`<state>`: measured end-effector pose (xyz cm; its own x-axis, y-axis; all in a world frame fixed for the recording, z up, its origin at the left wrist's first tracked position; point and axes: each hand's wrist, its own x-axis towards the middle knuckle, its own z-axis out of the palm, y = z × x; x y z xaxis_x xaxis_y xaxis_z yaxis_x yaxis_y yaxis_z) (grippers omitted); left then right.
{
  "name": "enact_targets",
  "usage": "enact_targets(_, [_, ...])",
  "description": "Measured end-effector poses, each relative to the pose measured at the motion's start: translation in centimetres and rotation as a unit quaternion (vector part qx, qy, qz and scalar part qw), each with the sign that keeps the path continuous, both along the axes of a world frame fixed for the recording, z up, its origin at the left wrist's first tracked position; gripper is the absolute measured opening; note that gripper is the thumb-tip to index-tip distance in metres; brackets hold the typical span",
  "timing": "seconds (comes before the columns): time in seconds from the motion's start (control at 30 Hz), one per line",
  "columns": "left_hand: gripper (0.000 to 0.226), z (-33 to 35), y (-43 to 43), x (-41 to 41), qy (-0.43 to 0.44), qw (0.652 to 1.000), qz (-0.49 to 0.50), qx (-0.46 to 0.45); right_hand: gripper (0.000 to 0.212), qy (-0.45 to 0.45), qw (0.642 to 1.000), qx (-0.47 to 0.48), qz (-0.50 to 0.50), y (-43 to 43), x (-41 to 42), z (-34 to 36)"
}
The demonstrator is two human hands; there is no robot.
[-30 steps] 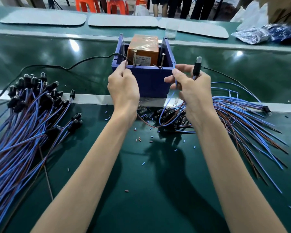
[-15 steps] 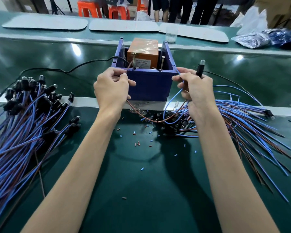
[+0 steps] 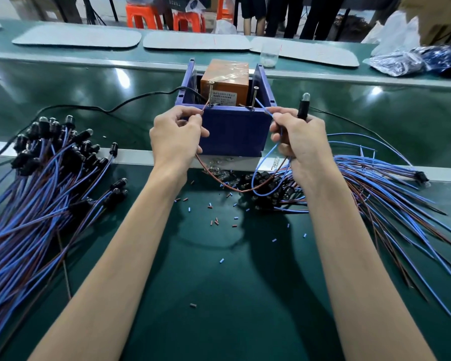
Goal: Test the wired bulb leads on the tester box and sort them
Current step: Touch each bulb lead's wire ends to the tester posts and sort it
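A heap of wired bulbs point(image 3: 37, 191) lies at the left of the green surface point(image 3: 232, 282), black holders at its far end and blue and brown wires fanning toward the near edge. A black power cable point(image 3: 115, 108) runs from the left to the tester box point(image 3: 235, 131). The left hand point(image 3: 176, 142) is raised before the box's left front corner; its grip pinches the brown lead point(image 3: 219, 183), whose tip reaches up to the left screw point(image 3: 210, 92). The blue box stands on the metal strip, with an orange unit point(image 3: 224, 82) inside. The right screw point(image 3: 254, 97) meets the tip of the blue lead point(image 3: 268, 162), pinched in the grip of the right hand point(image 3: 300, 144). Both leads sag in loops between the hands. A black bulb holder point(image 3: 303, 105) stands upright out of that hand, bulb on top. A second heap of leads point(image 3: 388, 191) spreads out to the right. Cut insulation bits point(image 3: 219, 220) dot the surface.
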<state>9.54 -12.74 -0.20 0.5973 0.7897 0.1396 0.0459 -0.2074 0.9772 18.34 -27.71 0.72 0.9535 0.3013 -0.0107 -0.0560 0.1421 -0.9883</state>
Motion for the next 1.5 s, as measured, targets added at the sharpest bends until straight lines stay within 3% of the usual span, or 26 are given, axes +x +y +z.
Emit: enact_targets(1.5, [0.021,0.5,1.2,-0.9,-0.013,0.997,-0.072,-0.030,0.023,0.007,1.000,0.012,-0.012,0.1,-0.2,0.1])
